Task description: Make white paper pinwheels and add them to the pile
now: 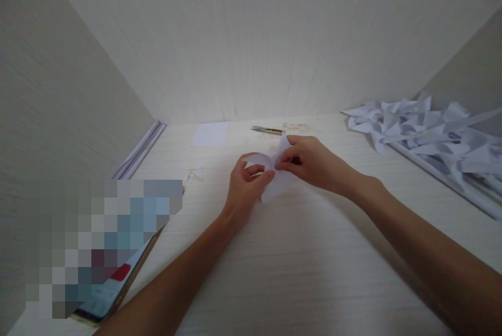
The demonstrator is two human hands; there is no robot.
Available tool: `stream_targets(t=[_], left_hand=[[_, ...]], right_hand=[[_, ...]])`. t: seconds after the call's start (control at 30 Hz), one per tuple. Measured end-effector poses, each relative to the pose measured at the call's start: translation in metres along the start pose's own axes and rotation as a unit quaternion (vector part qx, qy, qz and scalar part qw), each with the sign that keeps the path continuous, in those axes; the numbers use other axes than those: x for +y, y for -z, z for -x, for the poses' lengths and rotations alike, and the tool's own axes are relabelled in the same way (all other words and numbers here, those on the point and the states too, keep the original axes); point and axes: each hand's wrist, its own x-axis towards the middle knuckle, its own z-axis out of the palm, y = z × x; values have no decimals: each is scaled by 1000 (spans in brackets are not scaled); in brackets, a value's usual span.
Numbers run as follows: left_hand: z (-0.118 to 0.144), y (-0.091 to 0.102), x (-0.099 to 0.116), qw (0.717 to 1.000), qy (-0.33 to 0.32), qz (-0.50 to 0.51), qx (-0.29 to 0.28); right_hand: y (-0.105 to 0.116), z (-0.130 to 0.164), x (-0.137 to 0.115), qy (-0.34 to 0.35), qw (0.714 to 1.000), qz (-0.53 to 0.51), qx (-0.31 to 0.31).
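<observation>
paper piece (pixel 279 179): white, partly folded, held just above the tabletop (pixel 274 273) at centre, between both hands; one flap sticks up toward the far wall, another hangs down toward the camera.
long axis: approx. near-to-far, tilted a bit right at the top.
right hand (pixel 309 161): fingers pressed together, pinching the upper-middle of the paper from the right; covers part of the fold, so exact crease can't be told.
left hand (pixel 245 187): fingers curled, thumb + forefinger pinching the left flap from below-left.
which hand nearer: both touching; right sits on the centre, left holds the edge. Paper lies between them, no gap.
scissors (pixel 266 129): small, shut, lying flat just beyond the hands near the far wall; apart from the paper.
blank sheet (pixel 209 134): flat on tabletop, left of scissors.
folded pile (pixel 427 127): many white folded paper shapes heaped far right, well apart from hands.
phone (pixel 113 289): near left, propped at the edge, screen blurred.
paper stack (pixel 139 150): leaning along left wall.
</observation>
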Motion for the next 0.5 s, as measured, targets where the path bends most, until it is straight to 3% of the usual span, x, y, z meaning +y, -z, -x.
stream_targets(t=[0.2, 0.5], left_hand=[[3, -5, 1, 996, -9, -77, 43], [1, -4, -1, 989, -28, -109, 97]], right_hand=[[5, 2, -12, 2, 993, 109, -54], [-1, 6, -15, 75, 978, 193, -23]])
